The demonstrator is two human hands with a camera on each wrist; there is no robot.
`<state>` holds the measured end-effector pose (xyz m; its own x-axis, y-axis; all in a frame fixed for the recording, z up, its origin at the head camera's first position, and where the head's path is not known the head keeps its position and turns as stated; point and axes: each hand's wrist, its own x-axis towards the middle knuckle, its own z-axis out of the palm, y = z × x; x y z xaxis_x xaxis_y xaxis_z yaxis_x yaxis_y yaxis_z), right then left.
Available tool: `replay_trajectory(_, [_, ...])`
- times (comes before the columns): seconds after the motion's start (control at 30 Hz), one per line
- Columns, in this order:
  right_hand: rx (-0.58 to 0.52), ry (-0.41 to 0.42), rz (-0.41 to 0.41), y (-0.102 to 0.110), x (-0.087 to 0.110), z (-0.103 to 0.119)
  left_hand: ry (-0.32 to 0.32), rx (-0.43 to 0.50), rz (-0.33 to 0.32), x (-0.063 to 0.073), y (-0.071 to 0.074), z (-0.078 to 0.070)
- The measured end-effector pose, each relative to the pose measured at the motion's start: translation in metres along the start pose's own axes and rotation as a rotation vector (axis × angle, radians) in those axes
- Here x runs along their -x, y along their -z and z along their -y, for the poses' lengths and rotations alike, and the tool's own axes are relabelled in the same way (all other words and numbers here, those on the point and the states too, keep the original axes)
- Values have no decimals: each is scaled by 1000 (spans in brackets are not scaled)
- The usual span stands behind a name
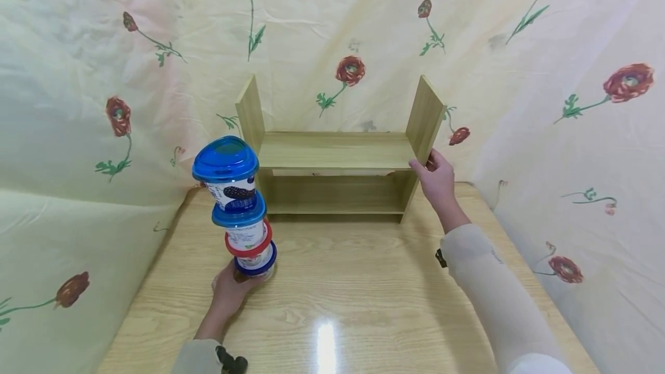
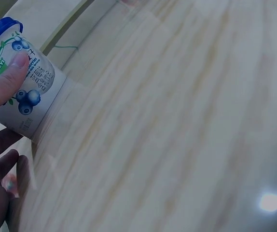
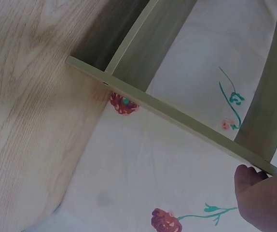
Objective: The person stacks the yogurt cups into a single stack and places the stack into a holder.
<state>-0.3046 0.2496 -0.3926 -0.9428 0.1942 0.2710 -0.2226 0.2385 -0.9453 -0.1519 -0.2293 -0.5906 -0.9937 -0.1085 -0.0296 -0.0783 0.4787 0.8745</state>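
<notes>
At the lower left of the head view my left hand [image 1: 232, 291] grips the bottom tub of a leaning stack of several plastic tubs. The top tub has a wide blue lid [image 1: 225, 159]; below come a lighter blue lid [image 1: 240, 212], a red lid [image 1: 249, 241] and a dark blue one. In the left wrist view the thumb lies across the blueberry-printed tub [image 2: 37, 79], close over the table. My right hand [image 1: 439, 183] holds the right side panel [image 1: 427, 114] of a small wooden shelf [image 1: 332, 150], thumb at the front edge, fingers on the outer face.
The shelf stands at the back of the wood-grain table [image 1: 332, 281], with an upper board and a lower board [image 1: 335, 211] between its side panels. Flower-printed cloth [image 1: 312, 33] hangs behind and on both sides. A light reflects off the tabletop near its front.
</notes>
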Motion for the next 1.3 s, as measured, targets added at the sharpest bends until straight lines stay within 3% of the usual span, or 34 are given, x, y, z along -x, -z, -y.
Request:
replay_trajectory(0.27, [84,-38,-5,-5,-7,-8,27,31,22,-1,0,-1])
replay_trajectory(0.6, [152,-74,-67,-7,-4,-13,12,-16,24,-3,0,0])
replay_trajectory(0.97, [171,-44,-136,-12,-4,-14,9,-32,22,-5,0,-3])
replay_trajectory(1.3, [169,-64,-151,-14,-4,-13,33,-12,37,-2,-1,-4])
